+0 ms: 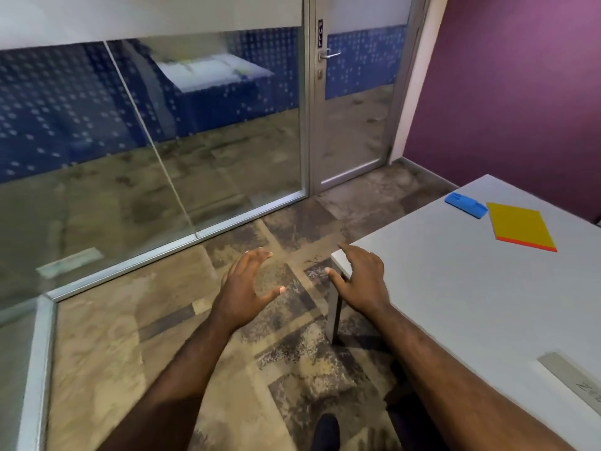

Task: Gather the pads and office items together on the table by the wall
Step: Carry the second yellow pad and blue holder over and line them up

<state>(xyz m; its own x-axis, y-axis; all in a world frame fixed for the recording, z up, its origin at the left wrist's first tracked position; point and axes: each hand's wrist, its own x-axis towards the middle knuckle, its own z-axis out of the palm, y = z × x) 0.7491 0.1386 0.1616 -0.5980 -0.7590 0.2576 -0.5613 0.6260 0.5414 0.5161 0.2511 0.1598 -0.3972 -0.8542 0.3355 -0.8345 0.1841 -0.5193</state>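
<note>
Pad: we see a yellow pad with an orange underside edge lying flat on the worktop, on the part nearest the purple wall.
Blue item: a blue plastic office item lies just beside the pad's far-left corner; we cannot tell whether the two touch.
Worktop: pale grey, smooth, running from the wall toward us along the right of our view; a grey strip is set into it near the lower right.
Left hand: our left hand hovers over the floor, fingers spread wide, holding nothing.
Right hand: our right hand is over the worktop's near-left corner, fingers loosely spread, gripping nothing; we cannot tell whether it touches the surface.
Room: mottled brown and grey carpet floor, a glass partition on the left and a glazed door with a lever handle beyond.
Edges: the worktop's left edge and corner stand over one leg.
Open room: carpet lies between the worktop and the partition, up to the door.
</note>
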